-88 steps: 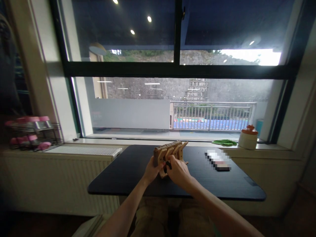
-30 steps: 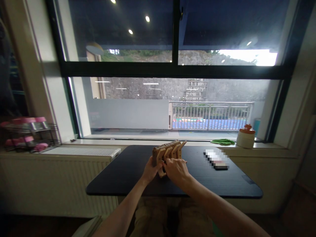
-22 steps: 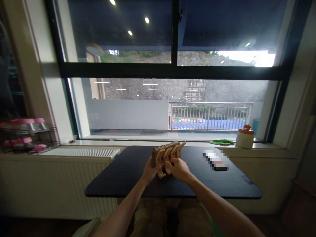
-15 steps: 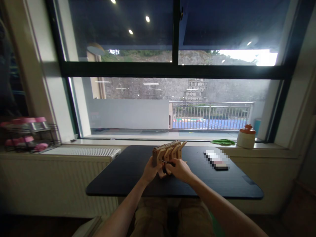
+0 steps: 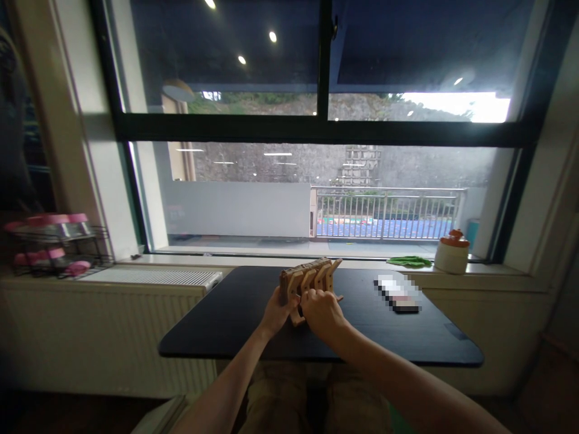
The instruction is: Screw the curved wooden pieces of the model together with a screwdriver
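A small wooden coat rack point(image 5: 309, 274), with a bark-like back board and several angled wooden hooks, stands tilted on the dark table. My left hand point(image 5: 277, 313) is closed around its left end, the thumb near the lowest hook. Against the front of the hooks, my right hand point(image 5: 323, 310) is curled with the knuckles upward. A dark-handled screwdriver showed in that hand a moment ago; the fingers now cover it. The spot where the right fingertips meet the wood is hidden.
On the table's point(image 5: 217, 325) right side lies a blurred-out phone-like object point(image 5: 398, 293). A green cloth point(image 5: 409, 261) and a white jar with an orange lid point(image 5: 452, 252) sit on the windowsill. At left are a radiator point(image 5: 149, 277) and a wire rack point(image 5: 97, 244) with pink-lidded containers.
My right hand has rolled over from a thumb-side pinch to knuckles up, hiding the screwdriver from view. The left hand and the rack have stayed in place.
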Motion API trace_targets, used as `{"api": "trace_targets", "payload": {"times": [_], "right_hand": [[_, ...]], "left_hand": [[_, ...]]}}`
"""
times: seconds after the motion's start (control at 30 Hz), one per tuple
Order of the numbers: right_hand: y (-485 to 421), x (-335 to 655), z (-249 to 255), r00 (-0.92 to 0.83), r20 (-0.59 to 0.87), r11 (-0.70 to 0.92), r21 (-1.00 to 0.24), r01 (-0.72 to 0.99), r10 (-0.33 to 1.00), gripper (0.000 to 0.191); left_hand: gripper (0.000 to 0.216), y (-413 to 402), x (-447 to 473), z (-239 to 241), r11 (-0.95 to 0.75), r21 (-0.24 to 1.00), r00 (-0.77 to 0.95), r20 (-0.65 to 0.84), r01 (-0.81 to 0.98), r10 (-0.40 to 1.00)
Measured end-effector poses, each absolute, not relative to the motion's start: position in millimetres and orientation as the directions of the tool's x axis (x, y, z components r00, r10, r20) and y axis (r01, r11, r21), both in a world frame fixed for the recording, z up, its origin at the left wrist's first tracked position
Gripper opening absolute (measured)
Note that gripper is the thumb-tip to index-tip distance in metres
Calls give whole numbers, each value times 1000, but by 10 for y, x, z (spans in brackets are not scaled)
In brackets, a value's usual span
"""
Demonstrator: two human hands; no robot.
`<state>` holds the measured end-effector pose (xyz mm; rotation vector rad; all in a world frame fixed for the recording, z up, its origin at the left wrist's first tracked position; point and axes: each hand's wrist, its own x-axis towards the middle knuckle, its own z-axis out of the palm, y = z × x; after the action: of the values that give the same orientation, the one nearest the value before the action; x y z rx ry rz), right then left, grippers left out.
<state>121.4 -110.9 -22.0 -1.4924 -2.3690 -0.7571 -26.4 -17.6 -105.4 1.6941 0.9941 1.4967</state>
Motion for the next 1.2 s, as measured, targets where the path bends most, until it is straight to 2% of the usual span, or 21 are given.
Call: {"api": "trace_targets", "payload": {"times": [0.2, 0.33, 0.4, 0.53, 0.6, 0.67, 0.73, 0.83, 1.0, 1.1, 1.2], "right_hand": [[-1096, 1231, -202, -339, 425, 330, 96, 939, 839, 28], [-1021, 1313, -239, -158, 409, 250, -184, 950, 899, 38], [-951, 1364, -269, -112, 349, 239, -347, 907, 931, 40], [-822, 1433, -331, -158, 131, 204, -683, 701, 979, 41], [-809, 1440, -342, -185, 91, 190, -743, 641, 979, 41], [-842, 1428, -326, -196, 159, 251, -678, 691, 968, 36], [-912, 1395, -286, -189, 288, 317, -510, 800, 939, 27], [-1035, 1320, -209, -194, 442, 319, -230, 919, 876, 23], [-1119, 1253, -148, -375, 491, 328, 181, 927, 786, 21], [-1102, 1261, -175, -432, 485, 332, 282, 900, 761, 19], [-1087, 1246, -217, -450, 445, 342, 303, 889, 774, 21]], "left_hand": [[48, -181, -264, -1033, -500, 862, 66, 496, 86, 866], [50, -166, -265, -1049, -488, 868, 49, 485, 89, 873], [50, -157, -265, -1059, -489, 868, 55, 486, 84, 872], [51, -146, -266, -1077, -493, 867, 66, 489, 75, 870], [51, -144, -268, -1083, -486, 871, 64, 482, 75, 874], [50, -145, -267, -1086, -485, 871, 70, 480, 76, 874], [49, -151, -263, -1084, -491, 868, 75, 486, 78, 871], [48, -172, -252, -1066, -495, 865, 63, 491, 79, 869], [48, -199, -247, -1035, -518, 852, 77, 513, 77, 855], [47, -184, -252, -1044, -522, 848, 82, 516, 91, 853], [46, -164, -255, -1060, -512, 853, 76, 506, 106, 859]]}}
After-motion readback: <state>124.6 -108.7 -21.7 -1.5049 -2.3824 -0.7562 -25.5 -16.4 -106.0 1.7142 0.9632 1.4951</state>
